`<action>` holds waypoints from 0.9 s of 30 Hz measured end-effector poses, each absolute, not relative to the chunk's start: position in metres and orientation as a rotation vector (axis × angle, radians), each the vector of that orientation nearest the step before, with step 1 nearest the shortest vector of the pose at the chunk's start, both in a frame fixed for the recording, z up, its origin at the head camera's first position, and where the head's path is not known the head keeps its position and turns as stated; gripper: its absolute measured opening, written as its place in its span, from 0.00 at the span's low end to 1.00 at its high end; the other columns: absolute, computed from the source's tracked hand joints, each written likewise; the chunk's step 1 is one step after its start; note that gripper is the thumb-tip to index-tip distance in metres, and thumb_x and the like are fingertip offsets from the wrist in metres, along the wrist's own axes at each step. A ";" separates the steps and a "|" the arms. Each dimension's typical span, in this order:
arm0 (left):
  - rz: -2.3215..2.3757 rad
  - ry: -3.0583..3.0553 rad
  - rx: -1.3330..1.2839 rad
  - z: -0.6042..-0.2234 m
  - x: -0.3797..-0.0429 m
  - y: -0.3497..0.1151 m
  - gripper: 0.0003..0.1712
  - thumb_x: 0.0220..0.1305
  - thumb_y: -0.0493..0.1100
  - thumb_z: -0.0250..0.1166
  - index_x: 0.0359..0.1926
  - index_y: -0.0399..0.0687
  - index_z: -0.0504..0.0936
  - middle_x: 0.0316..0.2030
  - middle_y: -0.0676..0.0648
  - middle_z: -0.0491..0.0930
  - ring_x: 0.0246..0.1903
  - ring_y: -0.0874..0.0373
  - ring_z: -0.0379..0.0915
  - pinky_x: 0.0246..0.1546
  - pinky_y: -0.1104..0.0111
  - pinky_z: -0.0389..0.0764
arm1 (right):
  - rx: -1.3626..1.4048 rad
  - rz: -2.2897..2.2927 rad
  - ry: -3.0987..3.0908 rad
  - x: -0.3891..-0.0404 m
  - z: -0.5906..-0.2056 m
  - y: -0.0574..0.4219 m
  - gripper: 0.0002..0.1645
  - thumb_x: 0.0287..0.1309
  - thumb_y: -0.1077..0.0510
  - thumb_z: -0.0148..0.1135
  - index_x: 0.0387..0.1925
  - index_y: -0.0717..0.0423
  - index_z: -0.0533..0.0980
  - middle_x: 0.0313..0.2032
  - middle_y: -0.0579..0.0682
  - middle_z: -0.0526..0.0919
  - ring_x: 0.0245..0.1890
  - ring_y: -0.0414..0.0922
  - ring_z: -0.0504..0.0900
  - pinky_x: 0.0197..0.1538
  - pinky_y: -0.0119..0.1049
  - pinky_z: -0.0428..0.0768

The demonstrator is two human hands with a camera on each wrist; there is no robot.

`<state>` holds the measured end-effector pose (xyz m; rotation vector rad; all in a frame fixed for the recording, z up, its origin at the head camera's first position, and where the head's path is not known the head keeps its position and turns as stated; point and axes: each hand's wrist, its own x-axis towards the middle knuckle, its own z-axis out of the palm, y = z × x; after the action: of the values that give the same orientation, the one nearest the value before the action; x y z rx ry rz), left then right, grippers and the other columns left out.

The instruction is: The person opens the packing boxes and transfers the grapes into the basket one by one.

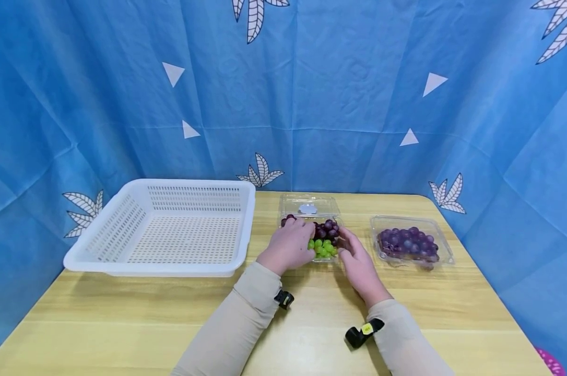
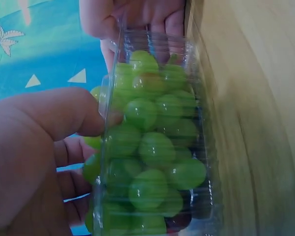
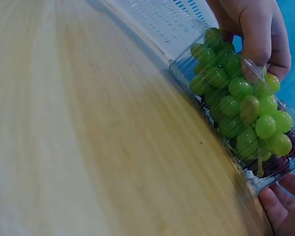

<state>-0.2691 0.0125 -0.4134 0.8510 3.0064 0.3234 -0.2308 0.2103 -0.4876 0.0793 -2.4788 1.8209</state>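
Note:
An open clear plastic box (image 1: 328, 260) holds a bunch of green grapes (image 3: 240, 88) along its near side and dark purple grapes (image 1: 328, 230) behind. My left hand (image 1: 290, 245) reaches over the box's left part, its thumb dipping inside the near wall onto the green grapes and its fingers curled down behind them. Part of that grip is hidden among the fruit. At the box's right end my right hand (image 1: 356, 261) holds the wall, thumb toward the front and fingers bent around the end.
A large white plastic basket (image 1: 249, 224) with slotted sides stands on the left of the wooden table (image 1: 147, 324). To the right sits another clear box (image 1: 445, 250) with purple grapes (image 1: 408, 243). The open lid (image 1: 311, 201) leans back behind the middle box. Blue curtains (image 1: 335, 104) surround the table.

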 end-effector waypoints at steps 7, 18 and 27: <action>0.207 3.083 0.919 -0.412 -0.266 0.019 0.15 0.57 0.49 0.69 0.45 0.55 0.78 0.48 0.52 0.81 0.50 0.50 0.74 0.55 0.50 0.73 | 0.075 1.823 -2.485 -0.230 -0.487 0.209 0.34 0.74 0.62 0.46 0.78 0.47 0.56 0.75 0.53 0.61 0.72 0.55 0.63 0.71 0.54 0.63; 0.338 3.188 1.016 -0.408 -0.266 0.017 0.16 0.63 0.45 0.63 0.52 0.54 0.83 0.48 0.52 0.79 0.48 0.53 0.72 0.43 0.60 0.81 | 0.054 1.785 -2.501 -0.231 -0.486 0.210 0.34 0.75 0.60 0.44 0.79 0.49 0.54 0.74 0.54 0.62 0.72 0.55 0.63 0.72 0.55 0.60; 0.322 3.179 1.035 -0.409 -0.266 0.018 0.16 0.66 0.44 0.62 0.53 0.55 0.85 0.49 0.50 0.79 0.51 0.52 0.74 0.45 0.57 0.82 | 0.066 1.619 -2.583 -0.230 -0.484 0.211 0.37 0.72 0.61 0.46 0.80 0.50 0.54 0.76 0.53 0.58 0.74 0.55 0.59 0.73 0.56 0.56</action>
<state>-0.2658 0.0177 -0.4088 1.0354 3.1791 0.3221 -0.2298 0.2110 -0.4841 0.0658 -2.5825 1.6186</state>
